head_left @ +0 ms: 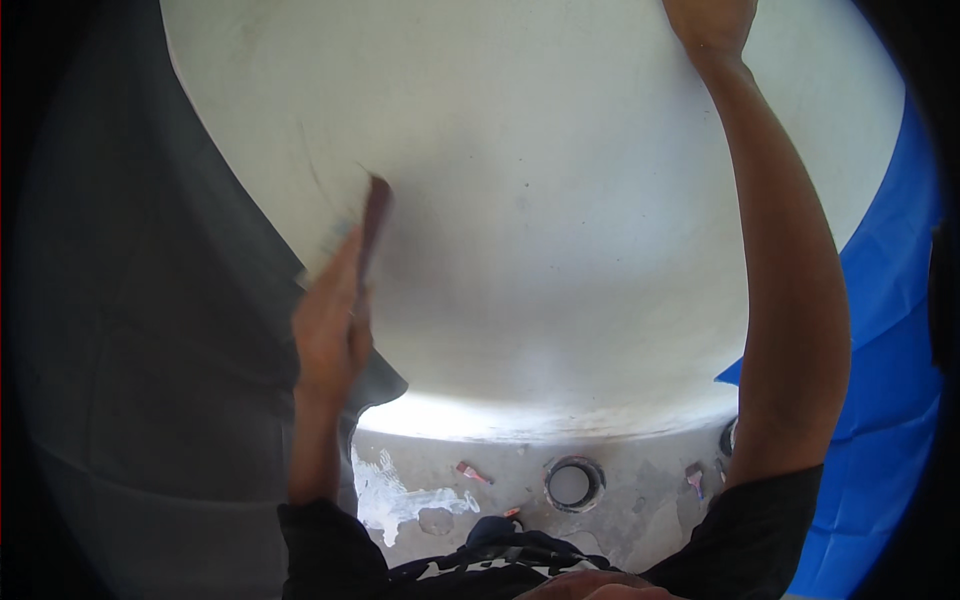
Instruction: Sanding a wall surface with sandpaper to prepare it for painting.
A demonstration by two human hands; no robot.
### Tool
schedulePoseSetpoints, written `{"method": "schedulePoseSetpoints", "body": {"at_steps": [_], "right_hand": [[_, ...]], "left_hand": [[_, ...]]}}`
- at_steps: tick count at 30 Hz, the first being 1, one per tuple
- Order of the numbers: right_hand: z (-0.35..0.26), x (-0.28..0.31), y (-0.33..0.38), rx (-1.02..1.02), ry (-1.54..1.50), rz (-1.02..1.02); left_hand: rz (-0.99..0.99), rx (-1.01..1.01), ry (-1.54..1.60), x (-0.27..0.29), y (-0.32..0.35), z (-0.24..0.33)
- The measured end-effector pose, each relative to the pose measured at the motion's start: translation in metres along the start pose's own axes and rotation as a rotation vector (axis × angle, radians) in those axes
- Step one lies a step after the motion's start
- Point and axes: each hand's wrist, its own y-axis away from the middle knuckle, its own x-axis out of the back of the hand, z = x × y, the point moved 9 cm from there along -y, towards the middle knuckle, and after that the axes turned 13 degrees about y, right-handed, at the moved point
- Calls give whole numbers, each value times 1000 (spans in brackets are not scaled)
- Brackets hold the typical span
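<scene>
In front of me spreads a large, smooth, off-white curved panel (560, 220) with a few small dark specks. Over its left part, my left hand (330, 335) is closed on a thin reddish-brown sheet (376, 212), which looks like sandpaper. Motion smears both, so I cannot tell whether the sheet touches the panel. My right hand (712, 24) is at the panel's upper right, its arm stretched far forward. The picture's top edge cuts off its fingers, and whatever they touch or hold is hidden.
A dark grey sheet (150, 400) covers the left side; a blue tarp (885, 400) hangs at the right. On the concrete floor below stand a round bucket (598, 488) with pale contents, two paintbrushes (472, 471) (695, 480) and white splashed paint (395, 505).
</scene>
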Motion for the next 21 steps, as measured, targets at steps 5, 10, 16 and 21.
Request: {"method": "schedulePoseSetpoints", "body": {"at_steps": [5,10,16,21], "right_hand": [[-2,8,-8,17,-23,31],[-15,20,-9,133,-102,99],[-14,16,10,-54,-580,-142],[-83,33,59,-576,-1086,-806]], "left_hand": [[59,-161,-190,-15,-71,-14],[195,179,291,-22,-117,-33],[259,340,879,-38,-169,-58],[282,410,1189,-36,-172,-41]]}}
